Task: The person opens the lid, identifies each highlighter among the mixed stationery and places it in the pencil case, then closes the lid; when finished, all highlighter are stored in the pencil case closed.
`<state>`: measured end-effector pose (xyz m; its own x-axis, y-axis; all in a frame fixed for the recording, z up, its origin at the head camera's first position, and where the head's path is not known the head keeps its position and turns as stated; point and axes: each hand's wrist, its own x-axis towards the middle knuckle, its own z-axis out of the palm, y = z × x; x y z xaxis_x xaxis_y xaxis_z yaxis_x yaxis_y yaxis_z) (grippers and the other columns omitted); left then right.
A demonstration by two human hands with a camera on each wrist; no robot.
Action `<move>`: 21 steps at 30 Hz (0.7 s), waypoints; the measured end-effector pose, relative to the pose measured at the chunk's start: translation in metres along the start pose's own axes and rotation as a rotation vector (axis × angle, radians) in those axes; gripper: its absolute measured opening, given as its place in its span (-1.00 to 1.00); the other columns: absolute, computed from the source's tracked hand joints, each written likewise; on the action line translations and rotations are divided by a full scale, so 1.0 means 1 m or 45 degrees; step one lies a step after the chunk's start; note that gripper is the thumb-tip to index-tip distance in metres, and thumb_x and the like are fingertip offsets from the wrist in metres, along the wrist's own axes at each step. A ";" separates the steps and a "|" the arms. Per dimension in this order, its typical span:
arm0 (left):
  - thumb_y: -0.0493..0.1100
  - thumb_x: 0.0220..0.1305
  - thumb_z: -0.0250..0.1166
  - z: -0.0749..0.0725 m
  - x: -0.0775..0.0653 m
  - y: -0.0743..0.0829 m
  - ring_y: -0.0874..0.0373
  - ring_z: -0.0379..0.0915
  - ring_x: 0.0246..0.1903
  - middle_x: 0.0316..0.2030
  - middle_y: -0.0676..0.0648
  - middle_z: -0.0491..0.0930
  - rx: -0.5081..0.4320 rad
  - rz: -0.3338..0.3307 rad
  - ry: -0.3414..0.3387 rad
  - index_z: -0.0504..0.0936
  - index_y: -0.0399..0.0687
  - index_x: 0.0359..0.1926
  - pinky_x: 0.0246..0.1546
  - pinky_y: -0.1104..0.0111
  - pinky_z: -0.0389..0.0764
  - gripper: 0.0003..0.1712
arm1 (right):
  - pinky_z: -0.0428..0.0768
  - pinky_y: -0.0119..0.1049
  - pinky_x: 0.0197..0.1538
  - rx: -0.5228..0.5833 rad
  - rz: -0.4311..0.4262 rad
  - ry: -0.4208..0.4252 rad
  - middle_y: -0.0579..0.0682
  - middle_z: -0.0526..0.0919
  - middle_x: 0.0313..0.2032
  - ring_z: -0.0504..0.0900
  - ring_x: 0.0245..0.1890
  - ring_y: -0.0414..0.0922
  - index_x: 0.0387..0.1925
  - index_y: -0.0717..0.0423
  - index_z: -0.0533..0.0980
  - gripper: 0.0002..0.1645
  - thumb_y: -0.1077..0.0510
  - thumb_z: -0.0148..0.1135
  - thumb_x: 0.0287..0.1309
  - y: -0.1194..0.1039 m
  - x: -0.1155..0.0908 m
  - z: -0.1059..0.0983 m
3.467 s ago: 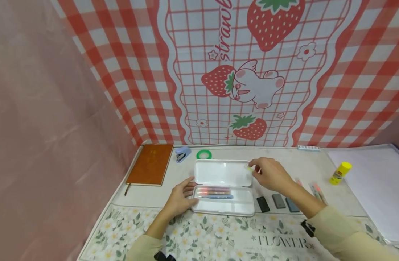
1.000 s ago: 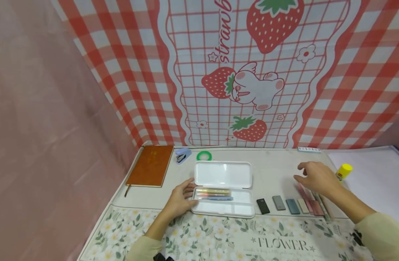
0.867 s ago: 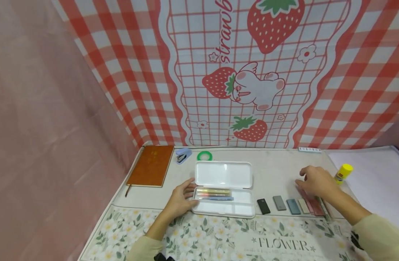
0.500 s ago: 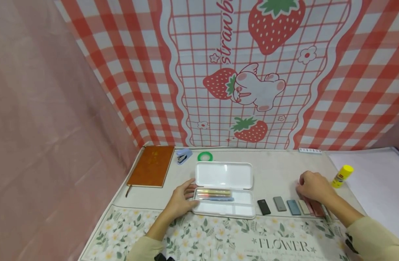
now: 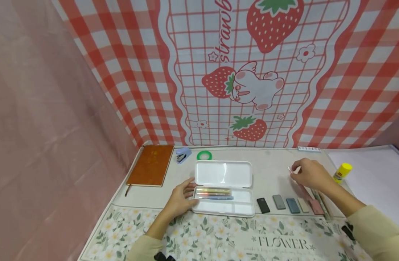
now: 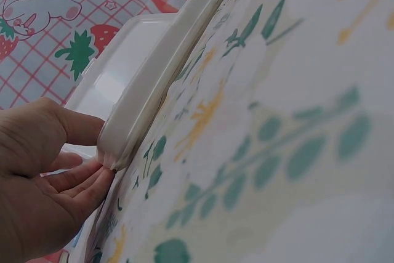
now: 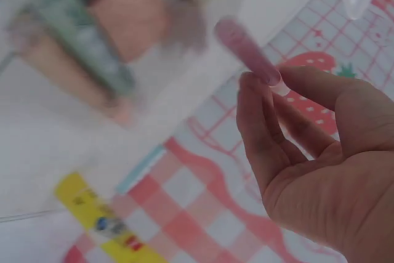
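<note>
A white pencil case (image 5: pixel 242 209) lies with its lid raised, several slim pens (image 5: pixel 216 193) in its back compartment. My left hand (image 5: pixel 179 199) grips its left end; in the left wrist view the thumb and fingers pinch the corner of the case (image 6: pixel 132 112). Off to the right, my right hand (image 5: pixel 312 176) pinches a pink pen (image 7: pixel 246 50) by its pale end between thumb and fingertips. In the head view this pen slants down from the hand, above a reddish-pink block (image 5: pixel 316 207). Beside that block lie more pens (image 5: pixel 323 204), one greenish, partly behind the forearm.
Between case and pens sit a black block (image 5: pixel 263 205), a grey one (image 5: pixel 279 202), a blue one (image 5: pixel 292 205) and a cream one (image 5: pixel 303 205). A yellow glue stick (image 5: pixel 343 172) stands at right. Behind left are a brown notebook (image 5: pixel 150 165), stapler (image 5: pixel 183 155) and green tape (image 5: pixel 204 155).
Earlier my right hand held a yellowish pen by the lid; yellow pens now show in the case. It went right, reached down, and has risen with the pink pen. The left hand stays put.
</note>
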<state>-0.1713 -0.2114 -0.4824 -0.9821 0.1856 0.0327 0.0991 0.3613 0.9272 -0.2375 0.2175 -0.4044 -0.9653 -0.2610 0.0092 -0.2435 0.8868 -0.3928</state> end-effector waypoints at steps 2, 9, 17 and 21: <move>-0.43 0.01 0.37 0.000 0.000 0.000 -0.18 0.40 0.12 0.10 -0.28 0.42 -0.004 -0.007 0.000 0.15 -0.22 0.39 0.16 0.10 0.51 -0.08 | 0.45 -0.35 -0.63 -0.001 -0.031 0.013 -0.02 0.60 -0.56 0.46 -0.61 -0.16 -0.26 0.32 0.60 -0.71 0.15 0.32 0.02 -0.011 0.002 0.000; -0.34 0.07 0.37 0.000 0.000 0.001 -0.12 0.39 0.14 0.10 -0.18 0.43 0.062 -0.056 -0.008 0.17 -0.12 0.39 0.15 0.10 0.52 -0.12 | 0.40 -0.38 -0.62 0.037 -0.145 0.031 -0.06 0.55 -0.57 0.40 -0.64 -0.19 -0.21 0.23 0.62 -0.74 0.17 0.32 0.05 -0.063 0.008 0.009; -0.43 0.08 0.30 -0.001 -0.005 0.020 -0.22 0.37 0.13 0.10 -0.32 0.40 0.052 -0.044 -0.024 0.13 -0.28 0.38 0.17 0.00 0.48 -0.15 | 0.46 -0.45 -0.60 0.130 -0.394 -0.014 -0.11 0.58 -0.52 0.45 -0.62 -0.29 -0.16 0.18 0.62 -0.74 0.19 0.31 0.08 -0.122 0.014 0.030; -0.51 0.03 0.29 -0.003 -0.011 0.036 -0.26 0.37 0.12 0.08 -0.39 0.40 0.018 -0.030 -0.016 0.15 -0.38 0.35 0.18 -0.01 0.46 -0.15 | 0.46 -0.48 -0.61 0.182 -0.519 -0.079 -0.15 0.57 -0.52 0.44 -0.62 -0.33 -0.14 0.15 0.62 -0.74 0.18 0.29 0.11 -0.145 0.015 0.043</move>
<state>-0.1577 -0.2032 -0.4479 -0.9821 0.1883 0.0059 0.0781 0.3788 0.9222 -0.2124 0.0686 -0.3866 -0.7842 -0.6053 0.1367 -0.5841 0.6456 -0.4919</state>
